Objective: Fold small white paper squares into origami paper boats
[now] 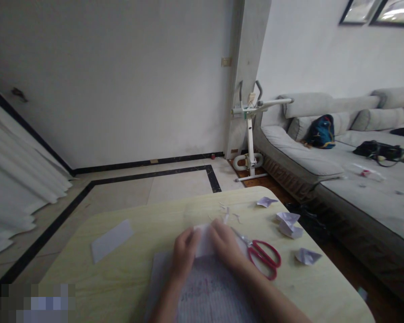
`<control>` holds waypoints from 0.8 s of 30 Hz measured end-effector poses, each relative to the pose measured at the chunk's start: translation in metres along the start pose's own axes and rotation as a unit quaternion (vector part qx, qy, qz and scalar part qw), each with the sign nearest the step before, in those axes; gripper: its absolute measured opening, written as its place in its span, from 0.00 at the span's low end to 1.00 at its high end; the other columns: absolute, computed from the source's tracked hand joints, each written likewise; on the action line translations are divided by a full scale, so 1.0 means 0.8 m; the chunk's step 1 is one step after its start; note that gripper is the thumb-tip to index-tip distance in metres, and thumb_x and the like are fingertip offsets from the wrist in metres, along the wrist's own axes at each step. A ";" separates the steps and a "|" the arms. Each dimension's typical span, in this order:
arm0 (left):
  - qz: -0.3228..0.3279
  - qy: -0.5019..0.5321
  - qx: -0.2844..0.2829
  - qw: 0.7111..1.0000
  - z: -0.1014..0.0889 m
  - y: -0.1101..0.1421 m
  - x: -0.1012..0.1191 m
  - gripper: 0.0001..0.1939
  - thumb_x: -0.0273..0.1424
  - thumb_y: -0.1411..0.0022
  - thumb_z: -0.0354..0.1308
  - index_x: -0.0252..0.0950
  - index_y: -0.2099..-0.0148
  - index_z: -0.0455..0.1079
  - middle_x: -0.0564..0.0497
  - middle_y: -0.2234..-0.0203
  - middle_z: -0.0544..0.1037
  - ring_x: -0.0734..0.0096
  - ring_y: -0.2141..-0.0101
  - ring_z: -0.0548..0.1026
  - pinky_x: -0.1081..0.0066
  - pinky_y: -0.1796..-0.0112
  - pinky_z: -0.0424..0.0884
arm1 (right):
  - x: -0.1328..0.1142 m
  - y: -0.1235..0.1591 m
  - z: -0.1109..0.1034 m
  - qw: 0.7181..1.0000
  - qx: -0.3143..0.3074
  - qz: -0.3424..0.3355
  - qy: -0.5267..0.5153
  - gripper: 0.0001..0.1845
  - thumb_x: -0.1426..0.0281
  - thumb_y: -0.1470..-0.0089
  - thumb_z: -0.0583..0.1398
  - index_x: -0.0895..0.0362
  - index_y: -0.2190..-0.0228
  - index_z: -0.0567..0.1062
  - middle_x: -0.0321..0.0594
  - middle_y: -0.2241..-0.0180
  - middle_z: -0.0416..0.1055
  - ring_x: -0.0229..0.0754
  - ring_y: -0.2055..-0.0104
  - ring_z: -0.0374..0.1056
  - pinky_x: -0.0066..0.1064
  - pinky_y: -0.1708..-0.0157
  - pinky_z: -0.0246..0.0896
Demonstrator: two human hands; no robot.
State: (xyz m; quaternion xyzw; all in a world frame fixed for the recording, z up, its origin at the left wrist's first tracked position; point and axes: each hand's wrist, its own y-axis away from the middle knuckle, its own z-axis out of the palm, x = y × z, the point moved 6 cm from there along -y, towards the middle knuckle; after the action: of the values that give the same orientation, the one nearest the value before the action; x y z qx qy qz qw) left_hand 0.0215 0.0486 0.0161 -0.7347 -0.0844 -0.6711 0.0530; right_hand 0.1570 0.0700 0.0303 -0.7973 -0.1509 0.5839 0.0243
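Between my two hands is a small piece of white paper [203, 242], over the far edge of a large printed sheet [208, 287]. My left hand [184, 251] grips its left side, with thumb and fingers closed. On the right side, my right hand [225, 242] has its fingers closed on the same paper; the fingertips are partly hidden. Scissors [264, 258] with red handles lie just right of my right hand, blades pointing to the far left. Thin paper scraps [226, 215] are scattered beyond my hands.
Several folded paper shapes [288, 224] lie along the table's right side. A flat white paper strip [111, 240] is at the left of the wooden table [121, 280]. Beyond stand an exercise machine [251, 134] and a grey sofa [299, 154] with bags on it.
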 end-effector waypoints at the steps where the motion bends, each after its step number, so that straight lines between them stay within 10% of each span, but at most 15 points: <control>1: 0.005 -0.004 -0.006 1.000 0.001 0.000 -0.001 0.16 0.42 0.48 0.56 0.32 0.73 0.70 0.53 0.81 0.70 0.72 0.78 0.66 0.77 0.78 0.60 | 0.000 0.000 0.000 1.000 0.003 0.000 -0.002 0.11 0.69 0.45 0.51 0.56 0.78 0.61 0.32 0.78 0.59 0.36 0.74 0.54 0.27 0.75 0.49; 24: 0.072 -0.051 0.055 0.995 -0.009 -0.009 -0.009 0.17 0.42 0.45 0.53 0.34 0.78 0.61 0.57 0.84 0.59 0.75 0.79 0.59 0.77 0.78 0.55 | 0.000 0.003 0.015 0.995 -0.027 -0.018 0.097 0.15 0.67 0.42 0.48 0.58 0.78 0.64 0.34 0.78 0.63 0.36 0.74 0.57 0.26 0.74 0.49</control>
State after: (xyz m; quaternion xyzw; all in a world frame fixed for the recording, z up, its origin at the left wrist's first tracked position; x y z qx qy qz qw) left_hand 0.0124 0.0537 0.0094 -0.7679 -0.0702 -0.6218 0.1369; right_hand 0.1460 0.0665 0.0258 -0.8476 -0.1778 0.4991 0.0274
